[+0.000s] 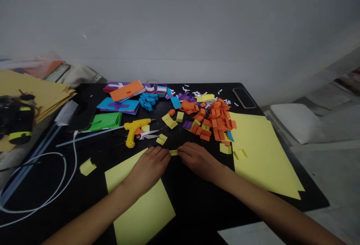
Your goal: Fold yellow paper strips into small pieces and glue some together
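nearest you, a yellow sheet point(143, 215) lies on the black table point(194, 200) under your left forearm, turned at an angle. to your right, overlapping larger yellow sheets point(261, 155) reach past your right forearm, with a small creased yellow piece point(240, 154) on top near their left edge.

just beyond the nearer sheet's far edge, your left hand point(149, 166) and right hand point(198, 160) face each other, a small gap apart. between them is a short yellow paper strip point(173, 152), in front of you near the middle of the table. your left fingers are closed on one end of it, your right fingers on the other; the thumbs are mostly hidden.

well off to your left, a folded yellow piece point(87, 167) lies alone, near a looped white cable point(66, 162).

past your hands you have the scissors point(150, 134), blades pointing right, beside the yellow glue gun point(135, 128). right of these spread small folded orange pieces point(219, 121), mixed with yellow, purple and blue ones.

farther back are green papers point(105, 121), a blue-topped stack point(118, 106), an orange-topped stack point(128, 91), white scraps point(185, 88) and, at the right, a phone point(244, 98). the grey wall point(180, 31) stands behind.
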The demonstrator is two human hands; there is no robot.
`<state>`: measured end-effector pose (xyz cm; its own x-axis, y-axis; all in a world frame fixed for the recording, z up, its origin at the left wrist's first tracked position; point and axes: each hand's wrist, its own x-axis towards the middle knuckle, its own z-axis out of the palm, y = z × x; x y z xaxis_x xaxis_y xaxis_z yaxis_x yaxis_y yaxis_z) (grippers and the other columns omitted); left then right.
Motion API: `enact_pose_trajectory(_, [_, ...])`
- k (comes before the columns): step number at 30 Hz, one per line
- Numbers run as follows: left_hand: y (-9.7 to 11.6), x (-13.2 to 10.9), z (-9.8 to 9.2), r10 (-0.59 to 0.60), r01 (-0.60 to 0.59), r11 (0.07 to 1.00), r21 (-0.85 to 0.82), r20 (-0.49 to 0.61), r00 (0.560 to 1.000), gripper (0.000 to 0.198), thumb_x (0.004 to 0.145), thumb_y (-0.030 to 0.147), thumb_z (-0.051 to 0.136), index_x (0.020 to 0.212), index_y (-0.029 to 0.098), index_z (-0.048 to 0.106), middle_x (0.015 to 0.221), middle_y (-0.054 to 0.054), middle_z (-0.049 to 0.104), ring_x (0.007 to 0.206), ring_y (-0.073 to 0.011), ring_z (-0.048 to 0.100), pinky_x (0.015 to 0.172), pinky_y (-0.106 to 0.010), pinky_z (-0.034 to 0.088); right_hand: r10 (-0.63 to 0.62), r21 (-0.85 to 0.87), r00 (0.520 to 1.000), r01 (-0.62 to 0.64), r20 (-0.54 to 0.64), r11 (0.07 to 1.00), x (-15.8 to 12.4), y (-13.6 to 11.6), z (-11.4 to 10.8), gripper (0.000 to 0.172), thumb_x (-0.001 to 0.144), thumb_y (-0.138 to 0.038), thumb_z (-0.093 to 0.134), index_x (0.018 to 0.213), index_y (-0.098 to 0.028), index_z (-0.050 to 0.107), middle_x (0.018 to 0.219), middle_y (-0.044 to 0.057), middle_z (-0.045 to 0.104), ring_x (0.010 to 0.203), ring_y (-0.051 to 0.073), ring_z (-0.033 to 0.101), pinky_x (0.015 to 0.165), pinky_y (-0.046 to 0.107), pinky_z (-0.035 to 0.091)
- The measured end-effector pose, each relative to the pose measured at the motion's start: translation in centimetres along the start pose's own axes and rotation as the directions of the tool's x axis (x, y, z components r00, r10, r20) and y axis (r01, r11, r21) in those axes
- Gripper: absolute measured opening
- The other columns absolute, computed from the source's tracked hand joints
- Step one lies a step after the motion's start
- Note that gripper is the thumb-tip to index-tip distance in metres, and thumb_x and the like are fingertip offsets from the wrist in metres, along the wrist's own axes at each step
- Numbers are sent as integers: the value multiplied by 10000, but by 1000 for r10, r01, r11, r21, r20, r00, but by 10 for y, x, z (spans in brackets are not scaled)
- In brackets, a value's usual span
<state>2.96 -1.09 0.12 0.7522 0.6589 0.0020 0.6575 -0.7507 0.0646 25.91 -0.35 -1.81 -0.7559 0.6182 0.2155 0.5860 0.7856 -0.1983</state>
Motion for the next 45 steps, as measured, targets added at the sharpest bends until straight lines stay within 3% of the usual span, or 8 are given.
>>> enact_pose_trajectory(20, [0,0,0,-4,4,1000,2,4,1000,270,926,4,573,1143,122,681,1116,-127,721,950,-291,661,806,-438,547,16,-6,999,-16,43,1000,0,-6,-7,193,982,-6,529,1030,-123,675,1006,102,685,961,222,635,853,352,551])
enact_pose_trajectory(28, [2,-1,1,25,-24,999,46,-14,1000,300,917,-15,554,1160,111,678,1248,-137,697,1058,-293,648,838,-417,536,25,0,999,-25,33,1000,-1,-6,-7,197,972,-4,546,1062,-127,672,1029,114,694,982,232,634,857,361,547])
enact_pose_trajectory(31, [4,0,0,31,-31,998,51,-3,1000,284,930,-10,536,1140,106,687,1197,-144,709,1045,-290,655,835,-415,540,26,-16,999,-26,34,1000,-1,-7,-6,186,973,-14,547,1066,-119,668,1030,120,694,978,241,628,839,368,544])
enact_pose_trajectory(35, [10,2,-1,46,-50,995,88,46,998,286,933,-12,504,1110,85,707,1161,-178,718,1017,-296,675,819,-422,562,68,-69,998,-67,7,995,-2,-13,-1,172,967,-22,542,1053,-112,661,1061,136,680,989,263,604,834,384,541])
enact_pose_trajectory(38, [18,1,1,54,-61,986,153,49,997,332,908,-25,486,1135,45,718,1213,-220,710,1108,-324,668,880,-438,572,130,-108,991,-130,-8,986,-5,-22,4,181,937,-3,541,1026,-108,659,1051,138,660,937,265,586,823,391,541])
enact_pose_trajectory(41, [30,-2,6,18,-24,979,203,32,999,414,871,-44,469,1208,10,702,1240,-243,709,1205,-342,643,972,-458,556,183,-114,983,-184,-15,976,-10,-31,8,205,904,17,547,1032,-97,658,985,131,654,878,264,581,794,394,545])
enact_pose_trajectory(45, [41,-6,14,-54,49,974,220,16,998,489,842,-46,460,1282,5,668,1311,-265,682,1220,-352,648,972,-464,570,238,-90,969,-244,-71,966,-16,-38,12,258,921,-17,564,1153,-99,641,1014,129,673,908,265,601,810,392,547])
